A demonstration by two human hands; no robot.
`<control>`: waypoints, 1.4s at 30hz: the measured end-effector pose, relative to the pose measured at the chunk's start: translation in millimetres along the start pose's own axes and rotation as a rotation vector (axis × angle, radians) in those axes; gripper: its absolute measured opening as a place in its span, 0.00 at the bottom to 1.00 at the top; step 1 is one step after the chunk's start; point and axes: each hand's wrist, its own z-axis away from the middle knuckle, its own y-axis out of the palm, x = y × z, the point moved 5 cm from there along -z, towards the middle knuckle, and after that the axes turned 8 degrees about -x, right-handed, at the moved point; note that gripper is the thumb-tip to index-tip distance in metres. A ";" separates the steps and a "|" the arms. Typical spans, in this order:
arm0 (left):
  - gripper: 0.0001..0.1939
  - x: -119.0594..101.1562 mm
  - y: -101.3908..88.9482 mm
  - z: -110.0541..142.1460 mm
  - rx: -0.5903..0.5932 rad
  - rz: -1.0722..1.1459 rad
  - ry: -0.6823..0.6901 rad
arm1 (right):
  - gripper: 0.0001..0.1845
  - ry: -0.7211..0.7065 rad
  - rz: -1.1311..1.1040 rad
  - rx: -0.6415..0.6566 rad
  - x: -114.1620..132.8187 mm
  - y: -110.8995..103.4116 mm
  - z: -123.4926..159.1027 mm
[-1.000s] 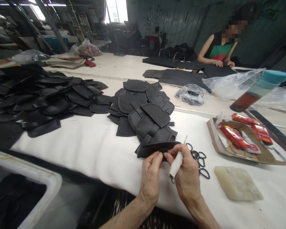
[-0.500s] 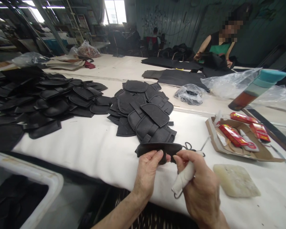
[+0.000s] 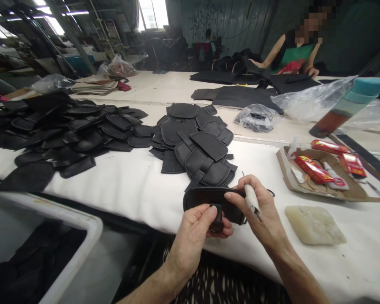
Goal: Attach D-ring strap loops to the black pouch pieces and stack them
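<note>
A black leather piece with a rounded, bound edge is held up over the near edge of the table. My left hand pinches its folded strap between thumb and fingers. With thumb and fingers my right hand grips the piece's right side, and also keeps an awl with a white-wrapped handle, its thin tip pointing up and away. Behind my right hand part of a black ring shows; the other rings are hidden. Similar leather pieces lie stacked just beyond.
To the left spreads a larger pile of black pieces. On the right are a pale wax-like block, a cardboard tray with red boxes, and a tilted bottle. A white bin stands lower left. Across the table a person handles black sheets.
My right hand swung away to the right, then came back and took the leather piece's right side, the awl turning tip-up. The piece has tipped, showing more of its inner face.
</note>
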 end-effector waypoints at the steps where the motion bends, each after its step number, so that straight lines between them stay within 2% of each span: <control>1: 0.16 2.5 -1.2 -1.2 -0.012 -0.009 0.001 | 0.11 0.001 -0.001 -0.008 -2.1 0.7 0.7; 7: 0.16 12.4 -4.4 -8.0 -0.057 -0.020 0.075 | 0.10 -0.020 -0.007 -0.064 -10.2 3.3 4.6; 36: 0.15 17.3 -7.5 -11.2 -0.130 -0.053 0.083 | 0.09 0.015 -0.044 -0.062 -6.2 7.2 7.2; 39: 0.14 17.3 -5.6 -13.5 -0.135 0.007 0.048 | 0.08 -0.091 -0.060 -0.161 -4.9 2.3 13.2; 42: 0.12 17.0 -4.4 -16.1 -0.149 0.062 0.011 | 0.11 -0.377 -0.036 -0.289 0.2 -6.5 32.0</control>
